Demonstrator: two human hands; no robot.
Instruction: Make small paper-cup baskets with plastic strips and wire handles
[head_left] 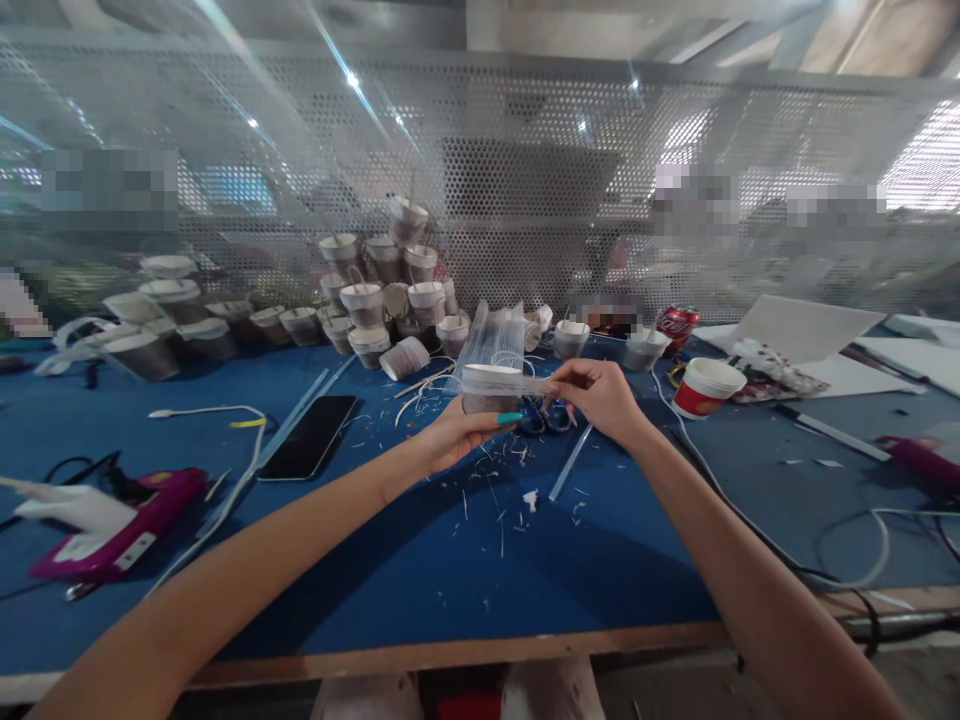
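Note:
My left hand (454,437) is wrapped round a small cup-shaped pot (491,385) with a grey lower part and a pale rim, held upright above the table. A thin whitish strip (535,384) stretches from the pot's right side to my right hand (596,395), whose thumb and fingers pinch its end. Just behind the pot lies a bundle of clear plastic strips (491,335). Blue-handled scissors (555,415) rest on the table between my hands, partly hidden.
Similar pots (362,303) are stacked at the back left. A black phone (309,438) and purple power strip (161,510) lie left. To the right stand a red-and-white paper cup (709,387) and red can (677,328). Scraps litter the blue tabletop (480,570); perforated mesh (525,190) rises behind.

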